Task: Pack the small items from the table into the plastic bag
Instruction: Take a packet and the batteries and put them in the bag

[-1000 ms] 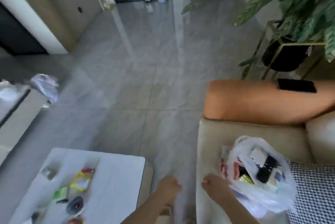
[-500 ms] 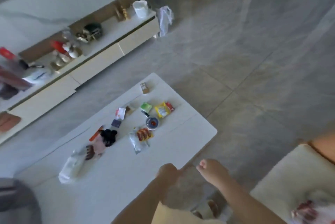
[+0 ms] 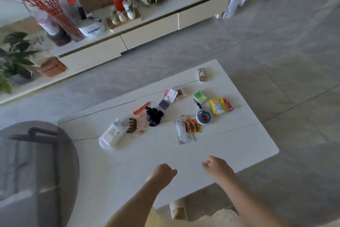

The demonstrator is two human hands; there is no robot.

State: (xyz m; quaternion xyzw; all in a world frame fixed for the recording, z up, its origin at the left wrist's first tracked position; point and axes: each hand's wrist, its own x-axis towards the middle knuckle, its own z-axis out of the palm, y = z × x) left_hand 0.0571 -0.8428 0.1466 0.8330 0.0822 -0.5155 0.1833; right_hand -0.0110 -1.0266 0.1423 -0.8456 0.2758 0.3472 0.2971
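View has swung, within the last second, from the sofa on my right, where the plastic bag lay part-filled, across the floor and onto the white table point(image 3: 239, 144); I note that the bag is now out of frame, so I cannot state its present position. Both hands have travelled with the turn and now hover over the near edge of the table. My left hand point(image 3: 163, 172) is clenched into a loose fist and grasps nothing that I can see; my right hand point(image 3: 216, 167) is likewise curled and appears empty, though its palm faces away from me. I judge that one deposit into the bag is complete and a new pick-up cycle is starting. Remaining items lie in a loose band across the middle of the table, well beyond both hands: a white pouch point(image 3: 110, 135) at the left, a brown hair claw point(image 3: 132, 125) just beside it, a black scrunchie point(image 3: 154, 116), an orange cutter point(image 3: 141, 108), a clear sachet point(image 3: 182, 133) touching a red-and-yellow packet point(image 3: 192, 125), a round blue tin point(image 3: 203, 117), a yellow packet point(image 3: 218, 105), a green packet point(image 3: 200, 96) and, far right, a small brown box point(image 3: 202, 74) set apart. The sachet and red-and-yellow packet lie nearest the right hand and are the probable next pick. A substantial share of the task remains.
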